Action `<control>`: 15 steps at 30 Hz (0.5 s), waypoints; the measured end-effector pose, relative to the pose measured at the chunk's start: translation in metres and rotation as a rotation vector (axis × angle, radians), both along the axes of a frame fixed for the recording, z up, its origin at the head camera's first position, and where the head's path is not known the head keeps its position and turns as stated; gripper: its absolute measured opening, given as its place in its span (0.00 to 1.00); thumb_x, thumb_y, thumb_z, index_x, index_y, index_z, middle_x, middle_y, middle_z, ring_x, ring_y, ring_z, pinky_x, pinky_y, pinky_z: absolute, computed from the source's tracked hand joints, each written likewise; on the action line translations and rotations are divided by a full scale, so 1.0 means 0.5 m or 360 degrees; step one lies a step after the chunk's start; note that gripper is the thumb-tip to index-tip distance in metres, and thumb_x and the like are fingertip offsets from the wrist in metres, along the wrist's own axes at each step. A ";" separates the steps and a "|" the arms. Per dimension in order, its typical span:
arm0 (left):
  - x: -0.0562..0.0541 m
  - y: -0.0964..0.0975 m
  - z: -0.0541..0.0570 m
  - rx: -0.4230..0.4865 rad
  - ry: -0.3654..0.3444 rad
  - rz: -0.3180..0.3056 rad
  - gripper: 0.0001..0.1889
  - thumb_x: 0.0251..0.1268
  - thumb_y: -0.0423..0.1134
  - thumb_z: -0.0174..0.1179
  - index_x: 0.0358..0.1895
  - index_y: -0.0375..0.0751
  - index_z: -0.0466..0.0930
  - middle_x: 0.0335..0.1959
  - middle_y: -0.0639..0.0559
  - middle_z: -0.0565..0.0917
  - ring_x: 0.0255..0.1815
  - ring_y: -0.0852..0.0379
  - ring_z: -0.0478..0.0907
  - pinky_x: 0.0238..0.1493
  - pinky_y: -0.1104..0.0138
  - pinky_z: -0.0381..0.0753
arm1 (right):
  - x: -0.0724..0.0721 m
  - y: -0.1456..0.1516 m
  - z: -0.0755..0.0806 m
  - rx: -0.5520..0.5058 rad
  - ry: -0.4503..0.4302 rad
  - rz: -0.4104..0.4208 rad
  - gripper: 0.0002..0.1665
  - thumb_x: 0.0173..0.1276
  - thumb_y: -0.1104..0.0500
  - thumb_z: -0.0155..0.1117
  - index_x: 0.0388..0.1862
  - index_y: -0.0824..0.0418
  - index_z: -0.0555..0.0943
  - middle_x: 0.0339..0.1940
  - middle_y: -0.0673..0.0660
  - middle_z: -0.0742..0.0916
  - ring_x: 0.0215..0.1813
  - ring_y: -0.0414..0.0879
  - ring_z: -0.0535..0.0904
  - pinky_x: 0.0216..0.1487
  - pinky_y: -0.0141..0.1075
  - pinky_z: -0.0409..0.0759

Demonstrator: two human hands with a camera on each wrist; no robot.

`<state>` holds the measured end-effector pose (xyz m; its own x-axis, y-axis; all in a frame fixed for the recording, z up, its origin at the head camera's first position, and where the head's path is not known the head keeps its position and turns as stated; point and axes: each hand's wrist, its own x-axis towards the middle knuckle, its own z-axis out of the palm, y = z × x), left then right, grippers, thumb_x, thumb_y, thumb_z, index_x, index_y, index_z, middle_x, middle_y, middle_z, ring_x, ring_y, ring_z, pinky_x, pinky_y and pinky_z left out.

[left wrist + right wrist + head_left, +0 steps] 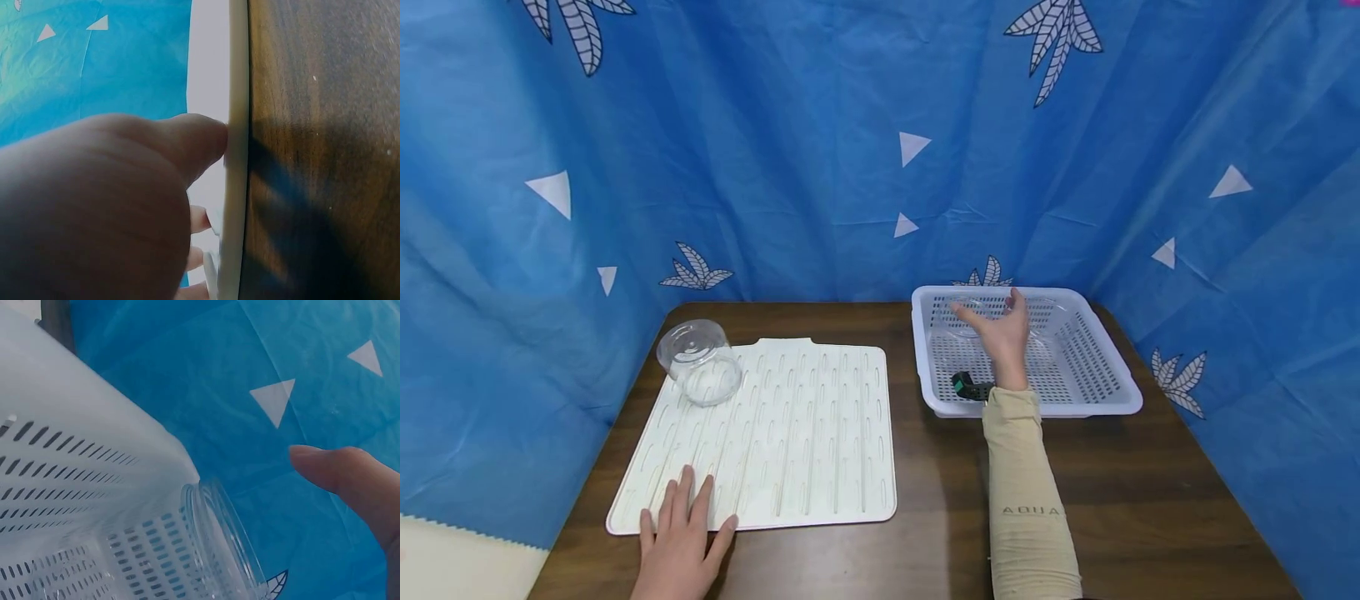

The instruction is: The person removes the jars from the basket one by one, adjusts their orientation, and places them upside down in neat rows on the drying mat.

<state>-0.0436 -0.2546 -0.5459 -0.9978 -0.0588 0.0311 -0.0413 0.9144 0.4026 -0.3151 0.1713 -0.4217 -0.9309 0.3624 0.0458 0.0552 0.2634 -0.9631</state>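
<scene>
My left hand (677,537) lies with spread fingers on the near left edge of a white ridged drying mat (805,433). In the left wrist view its thumb (197,140) touches the mat's rim. A clear plastic jar (703,367) stands on the mat's far left corner. Over a white perforated basket (1037,409) hangs my right hand (1006,337), thumb and fingers spread wide apart. Below it, inside the basket, is another clear jar (215,537); in the right wrist view the thumb (337,469) is apart from its rim.
A black strap-like device (970,387) shows at the right wrist, overlapping the basket. Blue curtain (820,167) with white triangles and leaves hangs behind and beside the brown wooden table (925,500).
</scene>
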 end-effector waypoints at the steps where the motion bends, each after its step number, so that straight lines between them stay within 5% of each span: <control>1: 0.000 -0.001 0.000 -0.0001 -0.0004 0.0003 0.40 0.82 0.50 0.63 0.77 0.18 0.63 0.82 0.17 0.51 0.80 0.16 0.47 0.69 0.17 0.41 | -0.001 0.001 -0.002 0.0003 -0.0037 0.0025 0.77 0.59 0.45 0.90 0.93 0.59 0.48 0.89 0.64 0.60 0.88 0.61 0.56 0.84 0.54 0.62; 15: -0.001 0.002 0.000 -0.0010 -0.0003 0.0011 0.39 0.82 0.49 0.63 0.77 0.18 0.64 0.81 0.17 0.52 0.80 0.15 0.47 0.69 0.17 0.42 | -0.003 0.025 -0.020 0.0059 -0.0296 0.0316 0.79 0.58 0.48 0.90 0.93 0.62 0.44 0.91 0.67 0.57 0.88 0.66 0.54 0.85 0.59 0.58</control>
